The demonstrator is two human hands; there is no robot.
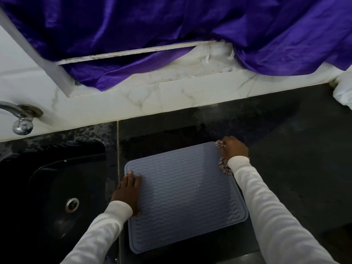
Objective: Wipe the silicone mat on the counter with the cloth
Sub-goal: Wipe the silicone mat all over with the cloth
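A grey-blue silicone mat [185, 195] with a wavy ribbed surface lies flat on the dark counter [295, 168]. My left hand [128, 193] rests palm down on the mat's left edge, fingers together and flat. My right hand [235, 147] is at the mat's far right corner, closed around a bunched checked cloth [225, 166]. Parts of the cloth stick out above the fingers and below the wrist. Both arms wear white sleeves.
A black sink [57, 187] with a metal drain [72, 204] lies left of the mat. A chrome tap [21, 119] juts from the white marble backsplash [171, 96]. Purple fabric [171, 31] hangs over the ledge behind. A white bag [342, 92] sits far right.
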